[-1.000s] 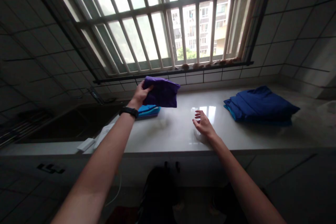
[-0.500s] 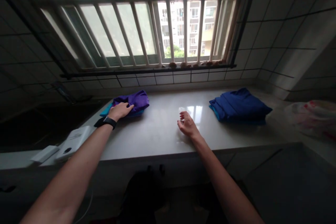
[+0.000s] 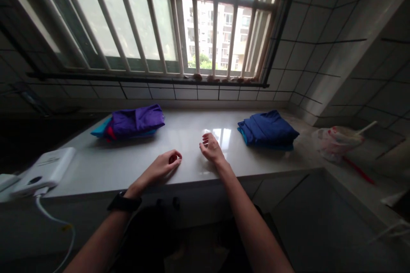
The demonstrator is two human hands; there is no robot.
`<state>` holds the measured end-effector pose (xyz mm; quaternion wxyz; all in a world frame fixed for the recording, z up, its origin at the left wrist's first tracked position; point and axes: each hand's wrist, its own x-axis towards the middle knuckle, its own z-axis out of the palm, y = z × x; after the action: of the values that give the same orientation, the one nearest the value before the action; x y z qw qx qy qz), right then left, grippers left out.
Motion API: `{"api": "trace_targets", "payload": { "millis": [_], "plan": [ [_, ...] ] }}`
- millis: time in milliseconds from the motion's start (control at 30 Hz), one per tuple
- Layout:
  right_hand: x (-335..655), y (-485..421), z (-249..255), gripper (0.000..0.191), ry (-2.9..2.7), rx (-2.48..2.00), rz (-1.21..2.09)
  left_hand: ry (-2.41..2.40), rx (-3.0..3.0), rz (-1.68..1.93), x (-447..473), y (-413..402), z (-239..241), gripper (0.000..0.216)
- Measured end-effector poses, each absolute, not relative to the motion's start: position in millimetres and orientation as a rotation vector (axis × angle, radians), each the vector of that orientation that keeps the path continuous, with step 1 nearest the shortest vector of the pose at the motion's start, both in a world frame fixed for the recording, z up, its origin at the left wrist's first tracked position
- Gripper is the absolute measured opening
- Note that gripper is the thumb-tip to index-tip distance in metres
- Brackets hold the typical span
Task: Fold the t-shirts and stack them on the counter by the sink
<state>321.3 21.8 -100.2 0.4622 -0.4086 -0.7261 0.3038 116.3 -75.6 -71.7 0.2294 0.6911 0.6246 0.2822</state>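
Observation:
A folded purple garment [image 3: 136, 120] lies on a teal folded garment [image 3: 102, 130], with a red edge showing between them at the left of the white stone countertop [image 3: 182, 134]. My left hand [image 3: 163, 164] rests near the counter's front edge, fingers loosely curled, holding nothing and apart from the stack. My right hand [image 3: 211, 147] sits on the counter with fingers spread, touching no clothing. It is nearest to a folded dark blue garment stack [image 3: 267, 130] to its right, which has a teal edge showing beneath.
A white plastic device [image 3: 41, 168] with a white cable [image 3: 53, 217] sits at the counter's left front. A plastic bag [image 3: 336, 143] with a red handle lies at the right. Dark sink area at the far left. A barred window [image 3: 153, 21] and tiled wall stand behind.
My left hand has let go of the purple garment, now lying on the teal stack, and moved toward the counter's front. The view has swung left, shifting everything in the frame.

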Motion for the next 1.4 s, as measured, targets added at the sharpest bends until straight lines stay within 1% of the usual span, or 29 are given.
{"api": "trace_targets", "payload": {
  "millis": [133,200,300,400,467,500,567,633,700,800,933,1000,1200,1267,1400],
  "plan": [
    [319.2,17.2,-94.4,0.014,-1.797,-1.051,0.787,1.626,1.817,0.887,108.7,-75.7,-77.0,0.044],
    [318.3,16.7,-84.6,0.008,-1.867,-1.174,0.782,1.642,1.813,0.892,110.0,-75.9,-76.3,0.045],
    [329.1,27.4,-55.3,0.023,-2.004,-1.409,0.785,1.650,1.849,0.865,113.1,-77.2,-76.2,0.045],
    [364.3,52.2,-14.2,0.026,-2.016,-1.552,0.735,1.638,1.845,0.879,113.5,-77.7,-77.9,0.044],
    [399.2,69.2,10.4,0.026,-1.956,-1.688,0.587,1.634,1.839,0.891,112.5,-76.8,-79.5,0.043],
    [418.1,75.6,19.3,0.030,-1.904,-1.765,0.490,1.633,1.839,0.891,112.0,-76.0,-80.4,0.044],
    [454.4,83.0,28.3,0.045,-1.765,-1.981,0.279,1.626,1.844,0.887,111.0,-74.2,-82.2,0.045],
    [483.9,84.1,27.4,0.059,-1.667,-2.145,0.175,1.617,1.852,0.884,110.3,-72.6,-83.8,0.045],
    [502.4,82.7,23.0,0.061,-1.682,-2.252,0.144,1.612,1.858,0.884,110.0,-71.8,-84.7,0.045],
    [507.6,82.0,25.6,0.052,-1.794,-2.304,0.114,1.614,1.863,0.888,110.3,-71.9,-84.8,0.043],
    [484.4,80.7,56.9,0.044,-1.879,-2.235,0.044,1.607,1.860,0.892,110.7,-72.1,-83.9,0.042],
    [467.7,76.8,77.7,0.044,-1.923,-2.110,-0.015,1.601,1.851,0.897,110.3,-71.6,-84.0,0.042],
    [420.4,58.6,122.1,0.054,-1.949,-1.398,-0.195,1.584,1.778,0.984,107.9,-68.7,-89.3,0.043],
    [406.1,51.4,128.4,0.052,-2.049,-1.261,-0.259,1.548,1.726,1.031,108.1,-67.8,-92.1,0.052],
    [378.1,30.5,125.8,0.045,-2.294,-1.237,-0.229,1.486,1.578,1.117,110.4,-67.0,-96.0,0.089]
  ]
}}
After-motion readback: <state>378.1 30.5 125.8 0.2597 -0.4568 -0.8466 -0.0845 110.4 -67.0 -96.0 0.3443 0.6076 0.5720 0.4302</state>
